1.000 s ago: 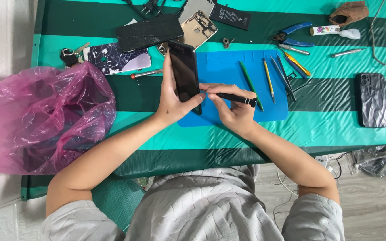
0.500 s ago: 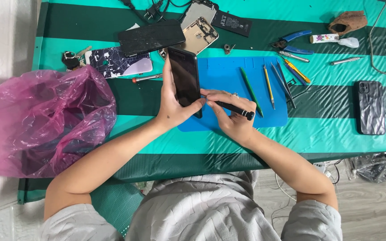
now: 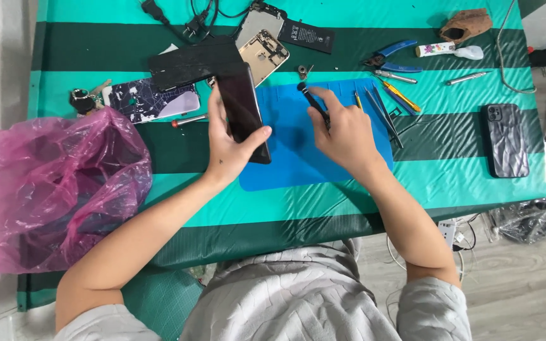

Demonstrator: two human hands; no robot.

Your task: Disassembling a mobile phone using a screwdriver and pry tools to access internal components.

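The fingers of the left hand [image 3: 229,148] are wrapped around a dark, flat, rectangular phone [image 3: 242,110]: the thumb lies across its lower front and the other fingers press from the far edge. The phone is tilted up on its long side, above the left border of a blue rubber work mat [image 3: 298,158].

The right hand [image 3: 345,129] is closed around a slim black screwdriver [image 3: 314,102]. Its tip points up and away, over the upper part of the mat. The two hands are apart, with bare mat between them.

Just to the right of the right hand, several thin tools [image 3: 383,113] with yellow and dark handles lie on the mat edge. Farther right are blue-handled pliers [image 3: 394,55] and a black phone case [image 3: 507,140], well apart from the hands. Behind the held phone lie a black flat screen panel [image 3: 191,63] and an opened phone body in gold colour [image 3: 265,53]. At the left a crumpled pink plastic bag [image 3: 52,189] rests on the table covered with green striped cloth [image 3: 475,189].
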